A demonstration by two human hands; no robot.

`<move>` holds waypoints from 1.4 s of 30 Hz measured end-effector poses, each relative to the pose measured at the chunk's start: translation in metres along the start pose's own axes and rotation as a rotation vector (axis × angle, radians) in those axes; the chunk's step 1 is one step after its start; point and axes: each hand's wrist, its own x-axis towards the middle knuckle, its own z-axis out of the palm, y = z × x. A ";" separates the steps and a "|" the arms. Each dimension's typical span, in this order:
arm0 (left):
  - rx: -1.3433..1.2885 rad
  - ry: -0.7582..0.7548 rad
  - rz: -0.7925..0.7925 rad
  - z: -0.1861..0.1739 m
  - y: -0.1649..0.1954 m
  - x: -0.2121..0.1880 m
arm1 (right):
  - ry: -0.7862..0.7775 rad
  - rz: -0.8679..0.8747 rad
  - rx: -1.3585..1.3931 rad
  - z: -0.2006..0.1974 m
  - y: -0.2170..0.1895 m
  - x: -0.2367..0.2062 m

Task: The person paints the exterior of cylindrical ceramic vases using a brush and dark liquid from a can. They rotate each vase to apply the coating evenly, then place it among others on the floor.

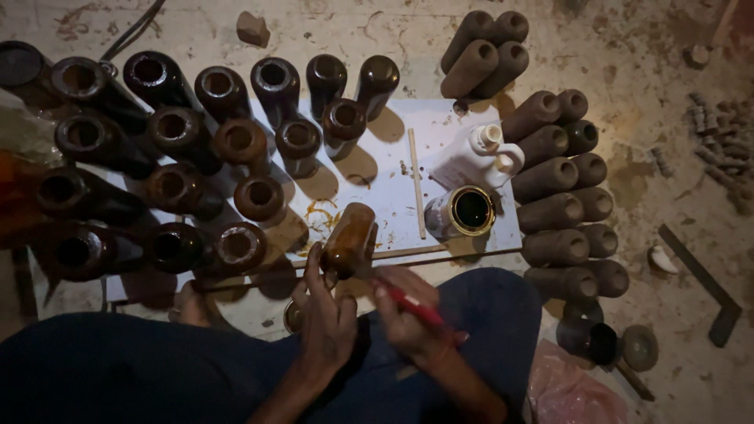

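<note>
Hands first: left hand (326,314) is wrapped around a glossy brown clay cylinder (349,239), which sticks out toward 1 o'clock from it, long axis tilted that way, over the white sheet (393,196). Right hand (408,310) grips a red-handled brush (416,308) pointing at 10 o'clock, near the cylinder's base. Open paint tin (471,210) sits at 2 o'clock.

Your left hand (326,314) holds a glossy amber-brown cup (349,239), and your right hand (408,314) grips a red-handled brush (412,306). The finished cups (181,133) beside you are dark, shiny brown. The unpainted cups (558,177) on your right are matt grey-brown. Beneath them lies a white sheet (385,188) streaked with orange-yellow smears, and on it a white bottle (471,157) and a brass-rimmed tin (463,210), black inside. Your trousers (157,369) are dark blue.
</note>
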 end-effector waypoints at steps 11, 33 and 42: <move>0.135 0.012 0.049 0.008 -0.001 -0.001 | 0.118 -0.168 0.026 0.003 0.002 0.055; 0.182 -0.016 -0.054 0.010 -0.004 -0.003 | 0.039 -0.306 0.165 0.000 0.029 0.033; -0.107 0.017 -0.082 0.014 -0.005 -0.001 | 0.199 0.095 0.338 0.004 0.031 0.060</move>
